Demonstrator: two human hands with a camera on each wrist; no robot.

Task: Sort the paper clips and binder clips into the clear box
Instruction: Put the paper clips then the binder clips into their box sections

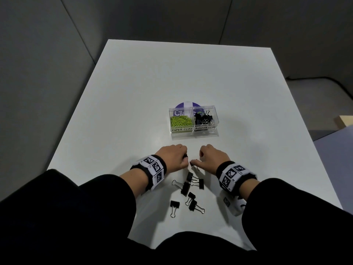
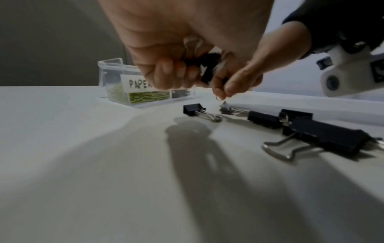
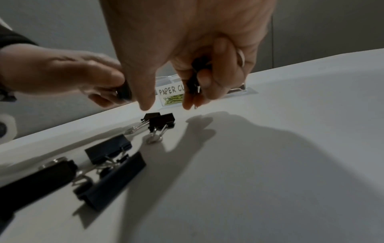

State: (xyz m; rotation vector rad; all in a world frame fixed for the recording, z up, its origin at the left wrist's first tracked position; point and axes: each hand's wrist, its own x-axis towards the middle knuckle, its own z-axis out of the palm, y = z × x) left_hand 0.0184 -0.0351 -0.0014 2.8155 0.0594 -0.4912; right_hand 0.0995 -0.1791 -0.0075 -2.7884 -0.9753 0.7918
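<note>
Black binder clips [image 2: 205,69] in left grip [image 1: 174,155] | right grip [image 1: 212,156] grasping clips too

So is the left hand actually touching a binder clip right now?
Touching. The left wrist view shows the left hand with fingers curled round a black binder clip, lifted clear of the table.

- White table [image 1: 118,104].
- Clear box [image 1: 193,129] with labelled compartments sits mid-table.
- Loose black binder clips [image 1: 188,194] lie scattered near its front edge.
</note>
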